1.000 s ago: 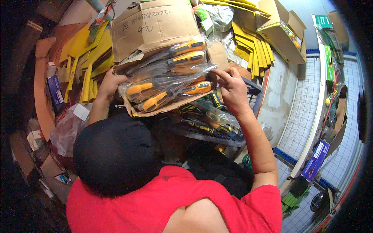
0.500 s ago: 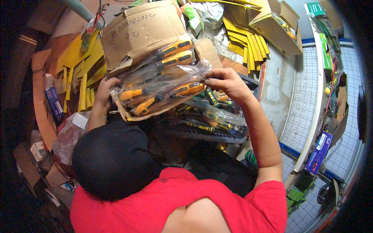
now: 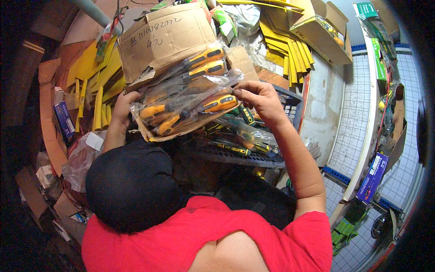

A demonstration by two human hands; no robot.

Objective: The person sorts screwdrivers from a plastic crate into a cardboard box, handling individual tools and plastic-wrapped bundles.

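Observation:
An open cardboard box is tilted in front of me, its flap raised at the far side. Inside lie several screwdrivers with orange-and-black handles, wrapped in clear plastic bags. My left hand is closed on the box's left edge, thumb on top; its other fingers are mostly hidden. At the right side of the box, my right hand pinches the edge of a plastic bag between thumb and fingers, just beside an orange handle.
Beneath the box stands a dark plastic basket with bagged green-and-yellow screwdrivers. Yellow pieces are stacked beyond it, and more yellow pieces lie at left. A white wire rack is on the right.
My right hand and forearm have shifted slightly left, still pinching the bag. The left hand and the box have hardly moved.

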